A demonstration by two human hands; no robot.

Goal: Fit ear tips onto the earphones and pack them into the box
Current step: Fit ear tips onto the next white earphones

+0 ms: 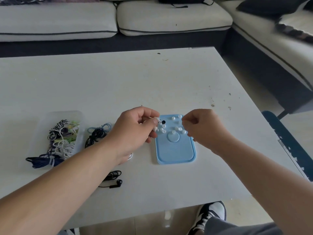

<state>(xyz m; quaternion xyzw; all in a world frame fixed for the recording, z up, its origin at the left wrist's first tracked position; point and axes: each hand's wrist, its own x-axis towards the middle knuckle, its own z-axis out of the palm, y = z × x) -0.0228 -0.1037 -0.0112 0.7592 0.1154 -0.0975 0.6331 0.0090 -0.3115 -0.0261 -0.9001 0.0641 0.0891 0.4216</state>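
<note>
- The left hand (135,128) reaches in from 7 o'clock with the forearm stretched over the table (152,78). The back of the hand faces up and the fingers are curled.
- Its thumb and forefinger pinch one white earbud (156,119) just over the lid's 11 o'clock corner.
- The right hand (201,128) comes in from 5 o'clock, wrist raised, knuckles up, all fingers curled in.
- Its thumb and forefinger tips press together above the lid's 1 o'clock corner. I cannot tell if anything sits between them.
- One blue lid (175,150) lies flat between the two hands.
- On the lid's far half are roughly ten loose white ear tips (173,118); an exact count is hard because they are small and clustered. One black ear tip (163,122) lies with them, near 11 o'clock.
- One clear box (77,114) sits at 9 o'clock of the lid, holding a tangle of wound earphones too mixed to count.
- Two cable coils lie outside it: a dark and light-blue coil (98,134) beside the box, and a navy coil (42,162) at the box's near end.
- One black earphone (116,183) lies at 7 o'clock of the lid, beside the left forearm.
</note>
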